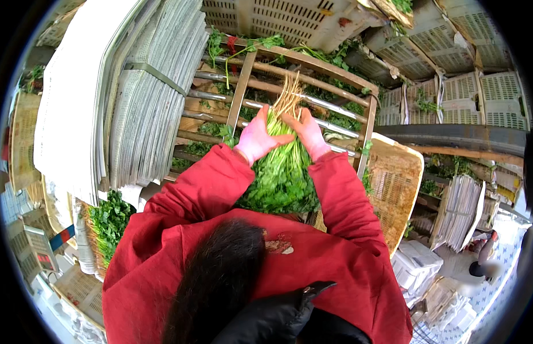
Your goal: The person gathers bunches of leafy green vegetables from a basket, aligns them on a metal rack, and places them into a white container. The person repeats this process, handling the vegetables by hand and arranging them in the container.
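Note:
A thick bunch of leafy herbs [286,178], which looks like coriander, lies between my two hands. Its green leaves point toward my body, and the thin pale roots [289,92] fan away from me. My left hand [258,136] wraps the stems from the left, thumb laid across them. On the other side my right hand [310,132] grips the stems just below the roots. Beneath the bunch is a metal rack of parallel bars [335,127], with loose greens and scraps visible under it.
At the left stands a tall strapped stack of paper sheets [150,99]. A stained plastic crate [393,185] sits right of the rack; more slotted crates [288,17] line the far side. Bundled greens [111,225] are at the lower left. A person [485,262] is at the far right.

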Demonstrator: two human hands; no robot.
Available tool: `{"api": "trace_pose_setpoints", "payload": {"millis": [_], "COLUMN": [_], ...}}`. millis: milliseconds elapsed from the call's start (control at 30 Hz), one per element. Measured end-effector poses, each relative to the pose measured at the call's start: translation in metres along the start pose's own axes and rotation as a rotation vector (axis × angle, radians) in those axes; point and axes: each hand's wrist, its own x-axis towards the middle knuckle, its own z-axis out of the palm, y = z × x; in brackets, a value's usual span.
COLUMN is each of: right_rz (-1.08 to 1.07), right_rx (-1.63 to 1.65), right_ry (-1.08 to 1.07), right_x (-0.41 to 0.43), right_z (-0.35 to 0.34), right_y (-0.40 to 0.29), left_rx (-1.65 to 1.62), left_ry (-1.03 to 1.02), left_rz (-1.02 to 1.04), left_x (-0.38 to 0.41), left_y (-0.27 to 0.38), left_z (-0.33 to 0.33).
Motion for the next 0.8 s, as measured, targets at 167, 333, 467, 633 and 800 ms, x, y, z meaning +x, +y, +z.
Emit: {"api": "trace_pose_setpoints", "payload": {"millis": [167,333,467,633,800], "right_rz": [0.006,0.098,-0.016,0.100,-0.054], "right_rx": [0.087,0.327,0.117,0.310,0.075], "right_ry": [-0.423,-0.355,-0.211,-0.201,-0.065], "right_x": [-0.027,-0.066,-0.074,-0.083,-0.095], "right_z": [-0.028,-0.045,-0.020,-0.034,-0.027], "right_y": [-0.089,-0.105,-0.116,-0.113,-0.105], "left_rx": [-0.598,-1.102,-0.995,-0.530,0.095], "left_ry": [-0.190,-0.538,-0.451,-0.319,-0.147], "left_rz": [0.232,-0.078,-0.022,0.124,0.467], "left_x": [-0.019,-0.034,-0.036,-0.045,-0.068], "left_y": [0.025,0.019,0.007,0.015,0.026], "left_z": [-0.006,-0.031,-0.005,-0.017,-0.009]}}
